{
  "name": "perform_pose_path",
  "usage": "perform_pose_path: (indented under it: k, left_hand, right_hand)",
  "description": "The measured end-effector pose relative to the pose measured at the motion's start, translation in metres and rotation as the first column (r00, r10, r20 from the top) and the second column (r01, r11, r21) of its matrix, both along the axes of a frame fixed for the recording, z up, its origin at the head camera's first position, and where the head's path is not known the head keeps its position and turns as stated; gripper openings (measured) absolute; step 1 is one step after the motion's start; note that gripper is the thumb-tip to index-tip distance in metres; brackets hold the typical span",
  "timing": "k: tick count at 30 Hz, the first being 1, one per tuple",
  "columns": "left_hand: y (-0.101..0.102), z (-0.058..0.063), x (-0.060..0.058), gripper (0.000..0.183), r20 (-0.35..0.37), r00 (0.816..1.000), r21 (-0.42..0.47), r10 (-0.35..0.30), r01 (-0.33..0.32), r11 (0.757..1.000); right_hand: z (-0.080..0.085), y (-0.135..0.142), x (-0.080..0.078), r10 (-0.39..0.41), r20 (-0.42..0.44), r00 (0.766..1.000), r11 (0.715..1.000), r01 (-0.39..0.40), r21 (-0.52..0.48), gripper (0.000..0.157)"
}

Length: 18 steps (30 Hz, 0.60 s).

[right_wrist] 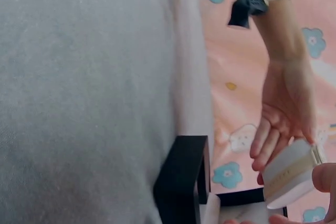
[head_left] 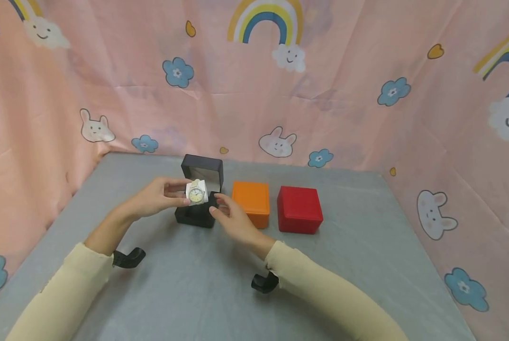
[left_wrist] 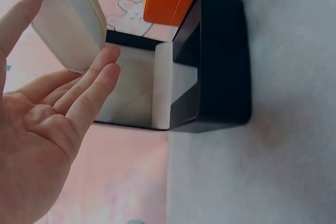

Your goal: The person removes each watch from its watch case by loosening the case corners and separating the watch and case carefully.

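Mid-frame I count three boxes (head_left: 250, 199), one watch (head_left: 196, 194) pinched in the left hand (head_left: 162, 195), the right hand (head_left: 236, 221) loosely spread.

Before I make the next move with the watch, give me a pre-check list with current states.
1. Watch seated on its white cushion: ok, strap wraps it.
2. Left grip secure: ok by eye, thumb and fingers pinch the cushion; firmness cannot tell.
3. Black box open: ok, lid raised.
4. Right grip off the cushion: cannot tell, fingertips very close.
5. Orange box and red box closed: ok.
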<state>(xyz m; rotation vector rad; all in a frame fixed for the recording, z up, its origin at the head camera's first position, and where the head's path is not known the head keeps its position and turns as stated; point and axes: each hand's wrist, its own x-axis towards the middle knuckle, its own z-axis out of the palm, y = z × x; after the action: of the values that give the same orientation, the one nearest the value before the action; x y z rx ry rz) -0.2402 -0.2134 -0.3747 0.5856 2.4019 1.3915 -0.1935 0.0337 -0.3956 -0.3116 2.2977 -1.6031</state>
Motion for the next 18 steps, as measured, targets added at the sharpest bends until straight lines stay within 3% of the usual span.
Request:
perform_pose_path:
  k: [12,18]
  left_hand:
    - [0.016,-0.005,0.026,0.065,-0.009,0.995,0.136,0.099,-0.097,0.986]
    - [0.024,-0.006,0.036,0.061,-0.013,0.993,0.202,0.120,-0.115,0.973]
  right_hand:
    - [0.011,0.017,0.003,0.007,-0.068,0.998,0.995,-0.014,-0.103,0.050]
    - [0.011,0.022,0.001,0.047,-0.165,0.985,0.989,-0.069,-0.128,0.053]
